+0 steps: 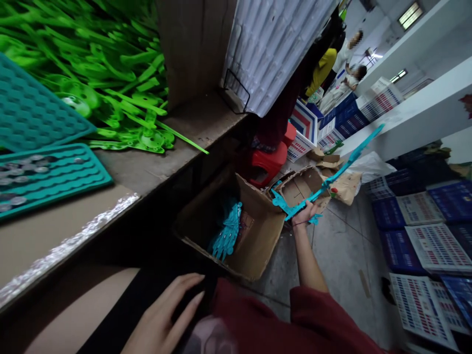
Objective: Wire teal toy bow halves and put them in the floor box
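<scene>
My right hand (303,215) grips a long, thin turquoise plastic part (334,178) with jagged, branching pieces at its near end. That arm reaches out over the floor, just past an open cardboard box (263,238). Inside the box lies a bundle of similar turquoise plastic parts (229,233), partly in shadow. My left hand (165,314) rests on my lap with its fingers stretched out and nothing in them.
The worktable (151,169) at left carries a heap of bright green plastic parts (121,73) and a teal tray (59,172) with small metal discs. Beyond the box are a smaller carton (300,186), a red stool (265,162) and stacked crates (438,246). Other people work far back.
</scene>
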### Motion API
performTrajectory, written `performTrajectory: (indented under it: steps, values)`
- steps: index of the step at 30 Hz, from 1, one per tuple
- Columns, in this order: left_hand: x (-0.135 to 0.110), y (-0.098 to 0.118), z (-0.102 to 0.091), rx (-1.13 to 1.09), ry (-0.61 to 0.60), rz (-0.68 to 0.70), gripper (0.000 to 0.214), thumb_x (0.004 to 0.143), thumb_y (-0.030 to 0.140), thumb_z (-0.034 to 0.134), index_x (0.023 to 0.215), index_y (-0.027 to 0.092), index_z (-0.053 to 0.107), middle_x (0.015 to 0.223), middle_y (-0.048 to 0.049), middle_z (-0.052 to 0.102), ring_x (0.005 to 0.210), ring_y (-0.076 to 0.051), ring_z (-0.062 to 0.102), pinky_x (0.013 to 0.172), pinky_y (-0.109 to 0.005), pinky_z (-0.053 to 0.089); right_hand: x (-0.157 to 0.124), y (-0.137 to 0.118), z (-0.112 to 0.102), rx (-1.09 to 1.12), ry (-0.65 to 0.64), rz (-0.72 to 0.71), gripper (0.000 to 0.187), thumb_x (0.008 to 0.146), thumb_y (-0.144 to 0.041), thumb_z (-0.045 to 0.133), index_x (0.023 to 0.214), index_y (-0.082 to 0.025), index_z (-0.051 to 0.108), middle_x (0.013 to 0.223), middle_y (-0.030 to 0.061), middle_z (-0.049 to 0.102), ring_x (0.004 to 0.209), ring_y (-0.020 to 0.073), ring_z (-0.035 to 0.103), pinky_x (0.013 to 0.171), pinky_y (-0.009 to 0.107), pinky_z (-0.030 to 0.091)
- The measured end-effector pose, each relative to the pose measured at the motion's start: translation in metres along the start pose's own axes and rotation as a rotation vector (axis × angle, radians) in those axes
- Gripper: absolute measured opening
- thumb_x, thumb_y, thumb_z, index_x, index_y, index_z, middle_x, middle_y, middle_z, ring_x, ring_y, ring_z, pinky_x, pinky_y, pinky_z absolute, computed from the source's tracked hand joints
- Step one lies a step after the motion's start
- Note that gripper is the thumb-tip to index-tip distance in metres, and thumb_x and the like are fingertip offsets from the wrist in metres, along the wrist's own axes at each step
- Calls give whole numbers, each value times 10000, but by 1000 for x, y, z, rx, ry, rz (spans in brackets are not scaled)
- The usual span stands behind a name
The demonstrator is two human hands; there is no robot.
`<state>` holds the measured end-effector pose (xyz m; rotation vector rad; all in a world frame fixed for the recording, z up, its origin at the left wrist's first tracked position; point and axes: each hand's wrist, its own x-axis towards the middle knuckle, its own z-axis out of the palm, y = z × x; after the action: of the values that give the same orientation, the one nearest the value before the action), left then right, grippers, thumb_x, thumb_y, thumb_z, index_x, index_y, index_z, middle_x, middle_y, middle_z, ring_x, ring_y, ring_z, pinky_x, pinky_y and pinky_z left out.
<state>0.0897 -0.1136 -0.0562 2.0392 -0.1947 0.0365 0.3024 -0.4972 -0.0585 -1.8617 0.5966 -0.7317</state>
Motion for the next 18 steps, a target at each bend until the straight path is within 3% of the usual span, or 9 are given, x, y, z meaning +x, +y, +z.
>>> performTrajectory:
  steps: [3, 6, 8, 10, 12, 15, 18]
  values:
    - [-4, -3, -6, -49, 15, -89, 275, 916, 494, 550, 1040, 305, 706, 1055, -14, 741, 928, -218, 734, 811, -292, 617, 0, -27, -11, -23, 107, -135, 483, 836, -385, 427, 1288, -226, 364, 1129, 73, 551, 968, 202, 580, 809, 347, 511]
    - [9, 7, -10, -152, 0, -175, 312, 894, 527, 573, 1034, 284, 710, 1054, -26, 744, 959, -241, 722, 847, -330, 610, -33, -50, -9, -45, 47, -230, 649, 676, -410, 598, 1263, -202, 413, 1193, 113, 560, 1044, 257, 586, 885, 389, 508]
    - [26, 20, -11, -293, -4, -240, 356, 899, 530, 572, 1093, 254, 686, 1071, -49, 743, 1002, -257, 708, 909, -371, 587, -75, -60, 2, -62, -135, -286, 680, 628, -402, 666, 1242, -189, 467, 1168, 123, 601, 997, 263, 621, 875, 388, 525]
    - [47, 32, -11, -487, 3, -270, 403, 914, 499, 576, 1206, 225, 624, 1155, -77, 720, 1089, -264, 674, 1002, -408, 535, -125, -69, 16, -65, -416, -339, 671, 670, -376, 670, 1284, -190, 475, 1135, 113, 640, 951, 244, 655, 853, 369, 548]
    - [65, 38, -11, -654, 36, -205, 502, 875, 456, 660, 1302, 211, 561, 1314, -104, 642, 1215, -277, 602, 1076, -415, 474, -175, -79, 30, -25, -665, -370, 637, 733, -338, 646, 1326, -197, 462, 1114, 97, 661, 930, 224, 677, 842, 352, 566]
    - [82, 37, -17, -821, 72, -117, 514, 841, 436, 709, 1277, 191, 588, 1371, -117, 601, 1262, -298, 560, 1115, -419, 427, -234, -94, 46, 57, -835, -438, 669, 770, -318, 645, 1386, -183, 420, 1218, 129, 638, 1058, 246, 666, 920, 383, 560]
    - [80, 32, -30, -843, 206, -92, 362, 905, 443, 615, 1150, 181, 668, 1317, -102, 637, 1262, -285, 556, 1149, -404, 373, -261, -103, 55, 111, -954, -588, 732, 796, -306, 643, 1457, -178, 356, 1338, 162, 580, 1212, 278, 602, 1005, 428, 524]
